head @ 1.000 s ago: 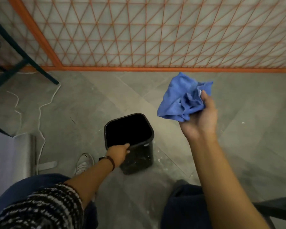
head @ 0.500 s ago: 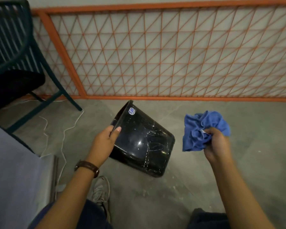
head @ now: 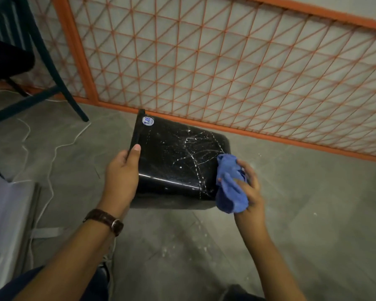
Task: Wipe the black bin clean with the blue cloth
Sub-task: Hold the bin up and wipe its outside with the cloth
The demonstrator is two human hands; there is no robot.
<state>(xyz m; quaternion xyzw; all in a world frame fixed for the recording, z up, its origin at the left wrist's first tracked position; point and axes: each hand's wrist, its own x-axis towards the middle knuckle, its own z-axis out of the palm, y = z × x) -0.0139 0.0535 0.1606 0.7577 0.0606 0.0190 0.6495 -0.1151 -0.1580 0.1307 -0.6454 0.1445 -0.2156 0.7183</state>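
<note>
The black bin (head: 176, 161) is lifted off the floor and tipped on its side, its mouth to the left. White splashes streak its glossy wall, and a round white sticker sits near the rim. My left hand (head: 122, 172) grips the rim, thumb on the outer wall. My right hand (head: 249, 187) holds the bunched blue cloth (head: 229, 184) against the bin's right end, by its base.
An orange mesh fence (head: 204, 61) runs across the back. A dark green chair (head: 20, 61) stands at the upper left, with a white cable (head: 50, 153) trailing over the grey floor. A pale panel (head: 2, 224) fills the lower left. White specks dot the floor below the bin.
The bin went from standing on the floor to lifted and tipped on its side in my left hand. My right hand brought the cloth down and leftward onto the bin's base end.
</note>
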